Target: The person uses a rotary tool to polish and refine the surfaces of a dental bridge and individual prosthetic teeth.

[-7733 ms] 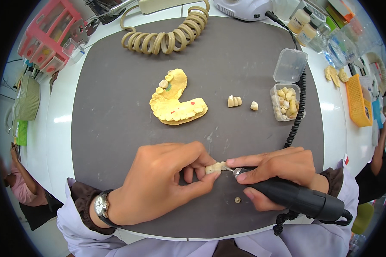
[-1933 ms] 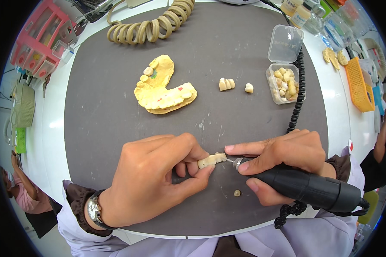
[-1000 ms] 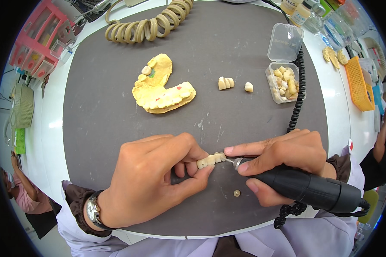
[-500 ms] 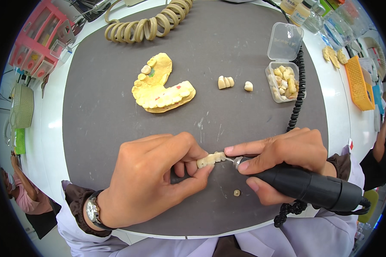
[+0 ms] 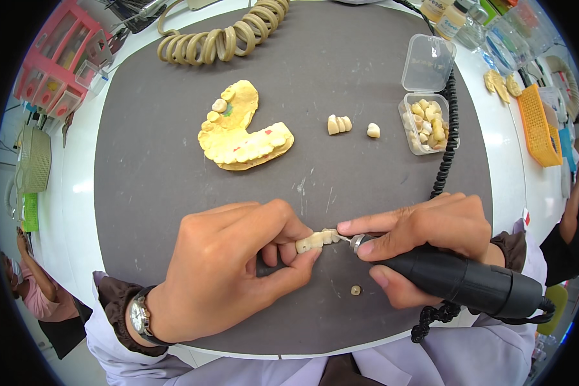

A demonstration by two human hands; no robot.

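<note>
My left hand (image 5: 231, 264) pinches a cream row of joined tooth pieces (image 5: 315, 241) between thumb and fingers. My right hand (image 5: 418, 238) is closed round a black rotary handpiece (image 5: 457, 283), whose thin bit touches or nearly touches the row's right end; my right index fingertip is beside it. Below lies a small loose crown (image 5: 356, 291). Farther back on the grey mat (image 5: 148, 161) are a yellow dental cast (image 5: 244, 145), a joined group of crowns (image 5: 338, 125), a single crown (image 5: 373, 130) and an open clear box of tooth pieces (image 5: 428, 125).
A beige coiled hose (image 5: 222, 45) lies at the back, a black coiled cord (image 5: 445, 174) at right. Pink drawers (image 5: 51, 64), a green basket (image 5: 35, 157), bottles (image 5: 450, 22) and a yellow basket (image 5: 537, 125) line the edges. Other people (image 5: 42, 289) (image 5: 566, 238) sit at both sides.
Since the oldest frame the view has shifted, so the mat's items appear higher, and the held row and handpiece sit slightly differently. Over the last second hands and tool barely move.
</note>
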